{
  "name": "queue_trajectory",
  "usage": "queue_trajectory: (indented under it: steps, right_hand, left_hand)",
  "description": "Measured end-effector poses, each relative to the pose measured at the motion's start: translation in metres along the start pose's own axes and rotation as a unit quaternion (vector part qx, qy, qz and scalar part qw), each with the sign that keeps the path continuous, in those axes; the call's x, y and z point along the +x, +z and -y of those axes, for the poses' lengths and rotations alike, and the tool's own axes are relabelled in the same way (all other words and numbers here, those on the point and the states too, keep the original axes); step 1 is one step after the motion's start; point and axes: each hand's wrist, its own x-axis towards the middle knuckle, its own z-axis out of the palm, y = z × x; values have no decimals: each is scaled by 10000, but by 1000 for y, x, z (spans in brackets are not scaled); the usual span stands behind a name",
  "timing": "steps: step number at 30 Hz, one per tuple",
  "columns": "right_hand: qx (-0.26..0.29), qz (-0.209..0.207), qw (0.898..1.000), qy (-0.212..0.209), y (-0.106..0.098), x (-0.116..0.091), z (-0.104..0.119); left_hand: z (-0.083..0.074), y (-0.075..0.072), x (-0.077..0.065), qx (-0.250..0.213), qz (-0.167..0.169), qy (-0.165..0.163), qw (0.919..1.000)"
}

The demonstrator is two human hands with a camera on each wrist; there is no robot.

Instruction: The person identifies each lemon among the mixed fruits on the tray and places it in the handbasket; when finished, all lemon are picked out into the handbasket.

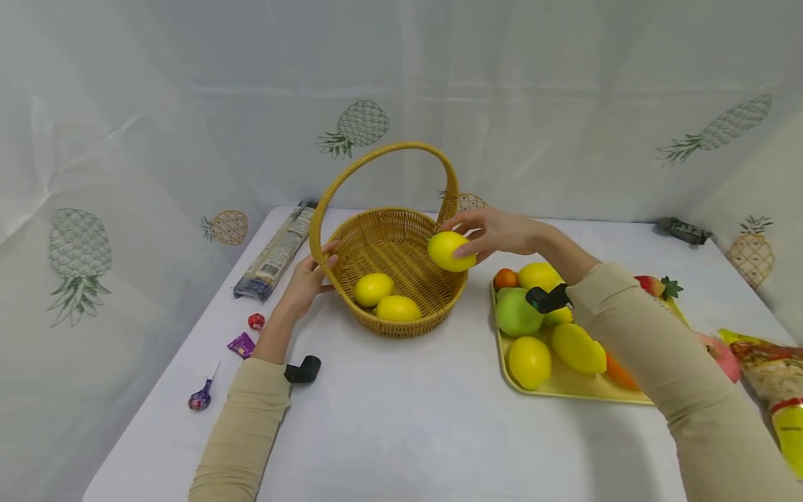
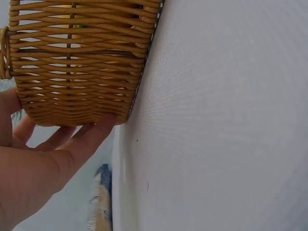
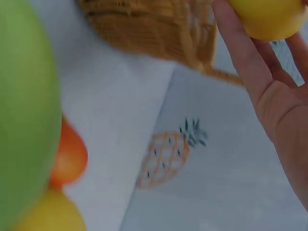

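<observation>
two bare hands are working over one white table (image 1: pixel 439 439), and one wicker basket (image 1: pixel 395 254) with one arched handle (image 1: pixel 366 162) is standing near the middle of the frame. the left hand (image 1: pixel 304 282) is resting against the basket's left side, its fingers spreading along the wall and touching the weave. the right hand (image 1: pixel 498 233), right of the frame's centre, is pinching one yellow lemon (image 1: pixel 450 252) between thumb and fingers, holding it above the basket's right rim. two more lemons (image 1: pixel 373 289) are lying inside the basket, near its lower front edge. one yellow tray (image 1: pixel 571 394) is sitting in the right half, partly hiding under one beige sleeve (image 1: pixel 646 348); four yellow fruits (image 1: pixel 530 362), one green fruit (image 1: pixel 518 312), one small orange fruit (image 1: pixel 505 279), a second orange fruit (image 1: pixel 621 374) and one strawberry (image 1: pixel 649 284) are showing there. one pink fruit (image 1: pixel 723 357) is peeking out beyond the sleeve, and one bright packet (image 1: pixel 778 380) is lying at the right edge. one dark packet (image 1: pixel 685 230) is lying at the upper right. on the left, one long package (image 1: pixel 276 254), one red sweet (image 1: pixel 256 321), one purple sweet (image 1: pixel 241 345) and one lollipop (image 1: pixel 200 397) are lying apart, while six printed pineapples (image 1: pixel 362 123) are decorating the cloth behind
</observation>
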Motion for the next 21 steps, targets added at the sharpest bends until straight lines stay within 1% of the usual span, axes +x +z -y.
queue_trajectory:
  steps: [4, 7, 10, 15, 19, 21]
  right_hand:
    - [76, 181, 9996, 178, 21, 28, -3]
    - [37, 301, 9991, 297, 35, 45, -6]
    - [-181, 394, 9984, 374, 47, 59, -9]
    - [-523, 398, 9962, 567, 62, 77, -10]
    - [-587, 362, 9955, 649, 70, 86, -10]
    - [-517, 388, 9958, 654, 73, 89, -11]
  left_hand:
    - [2, 2, 2, -12, 10, -32, 10000]
    - [2, 3, 3, 9, 48, 18, 10000]
    - [1, 3, 4, 25, 53, 44, 10000]
    - [-1, 2, 3, 44, 23, 35, 10000]
    - [0, 1, 3, 60, -26, 21, 10000]
    - [1, 0, 2, 55, -34, 0, 10000]
